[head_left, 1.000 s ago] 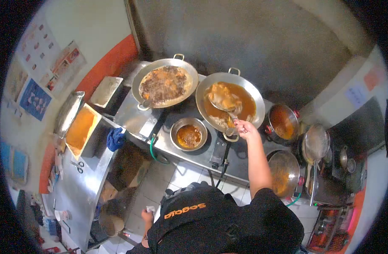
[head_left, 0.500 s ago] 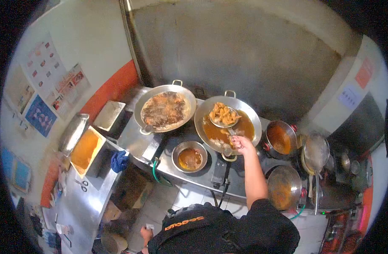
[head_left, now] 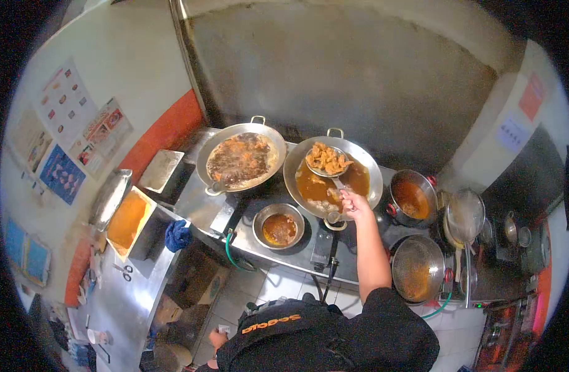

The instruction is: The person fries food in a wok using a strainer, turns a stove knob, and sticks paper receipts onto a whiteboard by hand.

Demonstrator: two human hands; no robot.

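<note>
My right hand (head_left: 355, 204) is wrapped around the handle of a skimmer (head_left: 338, 182). Its bowl holds a heap of golden-brown fried pieces (head_left: 328, 159) above the right wok (head_left: 376, 180). Brown oil (head_left: 357, 180) fills that wok, and paler pieces (head_left: 325, 203) show near its front side. Down by my body, my left hand (head_left: 218, 338) is closed around something small and whitish, too small to name. The left wok (head_left: 205, 139) contains dark, foaming oil with orange-brown pieces in it.
A small pan (head_left: 258, 232) of brown liquid stands before the woks. Pots (head_left: 428, 214), a second pot (head_left: 415, 270) and a large strainer (head_left: 465, 214) are on the right. Left are a deep tray (head_left: 149, 214), a blue cloth (head_left: 178, 235), scissors (head_left: 128, 273) and a steel table (head_left: 132, 310).
The skimmer with its fried pieces has moved slightly toward the wok's far side, and its handle shows more clearly. My left hand stays low near my body.
</note>
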